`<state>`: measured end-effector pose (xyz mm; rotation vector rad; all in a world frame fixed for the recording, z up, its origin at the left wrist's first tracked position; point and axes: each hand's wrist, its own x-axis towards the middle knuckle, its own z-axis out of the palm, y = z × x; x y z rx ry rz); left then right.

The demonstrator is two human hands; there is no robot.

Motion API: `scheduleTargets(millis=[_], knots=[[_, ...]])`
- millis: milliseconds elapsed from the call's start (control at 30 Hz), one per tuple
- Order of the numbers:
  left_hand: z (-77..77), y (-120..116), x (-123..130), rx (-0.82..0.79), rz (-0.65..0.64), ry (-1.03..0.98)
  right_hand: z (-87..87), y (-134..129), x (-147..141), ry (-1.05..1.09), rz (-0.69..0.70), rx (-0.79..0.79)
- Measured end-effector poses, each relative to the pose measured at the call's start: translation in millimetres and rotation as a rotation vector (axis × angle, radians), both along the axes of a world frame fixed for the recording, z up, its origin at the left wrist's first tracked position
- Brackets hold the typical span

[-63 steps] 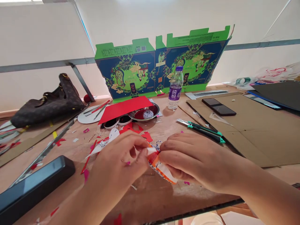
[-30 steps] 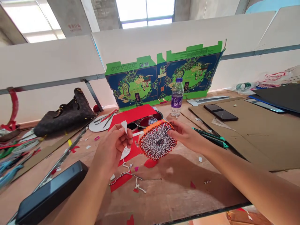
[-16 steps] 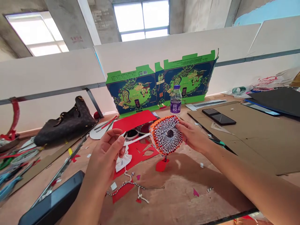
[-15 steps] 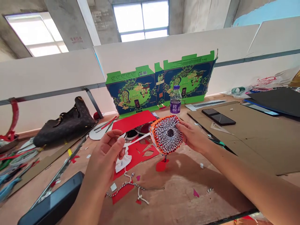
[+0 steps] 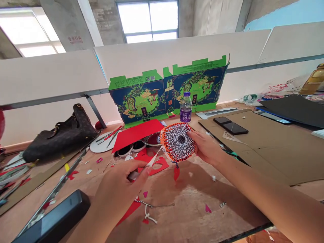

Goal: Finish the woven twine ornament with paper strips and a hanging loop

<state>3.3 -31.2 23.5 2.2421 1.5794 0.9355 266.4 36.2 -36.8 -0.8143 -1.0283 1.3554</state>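
My right hand (image 5: 206,145) grips the edge of a round woven disc (image 5: 174,143), with black-and-white cord spiralling to a dark centre and an orange looped rim. A red paper piece (image 5: 176,173) dangles from a dark cord beneath it. My left hand (image 5: 126,184) is closed on a white strip (image 5: 154,159) that runs up to the disc's left side. Whatever else lies inside the left palm is mostly hidden. Below that hand, a twisted black-and-white cord (image 5: 144,202) and a knotted white cord (image 5: 149,216) lie on the wooden table.
Red paper sheet (image 5: 139,133), cut red scraps (image 5: 162,164) and a metal bowl (image 5: 149,141) lie behind the hands. A bottle (image 5: 186,109) stands before the upright printed cardboard (image 5: 141,101). Phone (image 5: 231,126) on cardboard right; dark bag (image 5: 60,138) and black device (image 5: 53,219) left.
My left hand has moved lower and turned, its knuckles now facing up, with the strip still in its fingers. The disc stays in my right hand. The view has shifted slightly right.
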Motion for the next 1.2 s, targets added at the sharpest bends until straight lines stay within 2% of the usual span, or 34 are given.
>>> scheduleTargets(millis=[100, 200, 400, 467, 533, 667, 800, 867, 967, 1067, 1200], knots=[[1.4, -2.4, 0.6, 0.041, -0.032, -0.031, 1.4, -0.8, -1.5, 0.061, -0.003, -0.031], [2.9, -6.4, 0.6, 0.106, -0.058, 0.066, 3.6, -0.6, -1.5, 0.106, -0.019, -0.061], [6.4, -16.2, 2.6, 0.422, -0.105, 0.221, 11.1, -0.2, 1.1, 0.157, -0.058, -0.115], [4.7, -17.0, 1.3, 0.465, -0.091, 0.265, 13.6, -0.7, 1.1, 0.169, -0.061, -0.125], [2.4, -14.9, -1.4, 0.481, -0.022, 0.258, 15.2, -1.4, 0.8, 0.179, -0.057, -0.135], [3.4, -4.1, -8.3, 0.542, 0.23, 0.128, 16.6, -4.7, -2.2, 0.196, -0.025, -0.154], [9.4, 2.5, -12.6, 0.593, 0.265, 0.132, 14.0, -10.6, -9.5, 0.21, 0.041, -0.187], [8.5, 1.1, -10.6, 0.722, 0.225, 0.17, 9.5, -12.8, -13.0, 0.206, 0.081, -0.227], [-0.2, -2.7, -0.3, 0.817, 0.053, 0.195, 0.9, -14.0, -16.6, 0.201, 0.115, -0.275], [-10.4, -3.2, 11.6, 0.741, -0.072, 0.182, -4.4, -14.5, -18.5, 0.2, 0.139, -0.287], [-13.8, 0.4, 15.3, 0.697, -0.062, 0.178, -3.0, -15.2, -17.5, 0.185, 0.171, -0.282]])
